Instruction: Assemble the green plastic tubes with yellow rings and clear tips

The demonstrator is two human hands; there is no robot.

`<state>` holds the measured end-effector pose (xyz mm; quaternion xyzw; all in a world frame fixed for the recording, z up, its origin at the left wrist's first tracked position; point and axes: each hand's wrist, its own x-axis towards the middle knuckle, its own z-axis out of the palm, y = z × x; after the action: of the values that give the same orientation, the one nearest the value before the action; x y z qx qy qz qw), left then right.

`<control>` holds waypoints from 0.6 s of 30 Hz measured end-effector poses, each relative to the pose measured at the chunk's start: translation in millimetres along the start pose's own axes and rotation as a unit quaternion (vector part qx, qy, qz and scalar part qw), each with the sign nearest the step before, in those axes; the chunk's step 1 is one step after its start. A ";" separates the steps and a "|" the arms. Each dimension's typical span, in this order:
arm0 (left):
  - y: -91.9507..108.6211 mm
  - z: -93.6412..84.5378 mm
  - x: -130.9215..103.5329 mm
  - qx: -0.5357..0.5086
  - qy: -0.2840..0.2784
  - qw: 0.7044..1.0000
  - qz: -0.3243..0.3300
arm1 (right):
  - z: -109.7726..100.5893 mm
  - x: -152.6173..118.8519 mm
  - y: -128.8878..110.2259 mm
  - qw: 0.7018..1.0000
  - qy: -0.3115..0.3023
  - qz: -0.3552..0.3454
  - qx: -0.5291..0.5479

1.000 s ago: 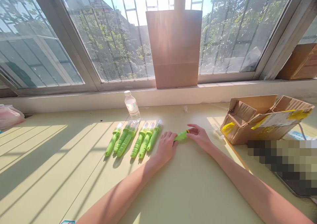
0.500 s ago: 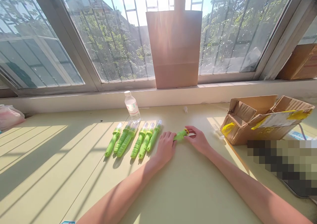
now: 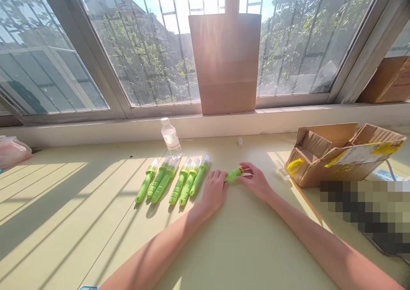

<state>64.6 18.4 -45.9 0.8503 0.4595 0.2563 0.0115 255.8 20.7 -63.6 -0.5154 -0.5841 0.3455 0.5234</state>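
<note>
My left hand [image 3: 215, 188] is wrapped round the left part of a green tube-like piece [image 3: 233, 174], just above the table. At its right end, my right hand [image 3: 254, 181] pinches a yellow ring [image 3: 241, 170] between thumb and fingers. To the left of my left hand lie several green sticks with clear tops, side by side and slanting; the closest one [image 3: 199, 177] is beside my fingers. The part of the green piece under my left hand is hidden.
A water bottle [image 3: 171, 138] stands behind the sticks. An open cardboard box [image 3: 336, 166] is at the right, with a clear plastic piece [image 3: 282, 170] beside it. A small whitish item [image 3: 240, 141] lies near the sill, and a pinkish bag [image 3: 13, 152] at far left.
</note>
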 end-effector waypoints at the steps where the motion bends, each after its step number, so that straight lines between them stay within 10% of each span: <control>1: 0.0 -0.1 0.0 0.000 -0.001 1.000 -0.001 | -0.1 0.3 0.6 1.000 0.001 0.004 0.007; 18: -0.4 0.1 -0.2 0.003 0.005 1.000 -0.013 | -1.8 3.7 -2.0 0.997 -0.014 0.041 0.067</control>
<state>64.3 18.5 -46.1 0.8430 0.4711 0.2594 0.0099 257.4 23.6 -60.4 -0.4977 -0.5454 0.4121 0.5339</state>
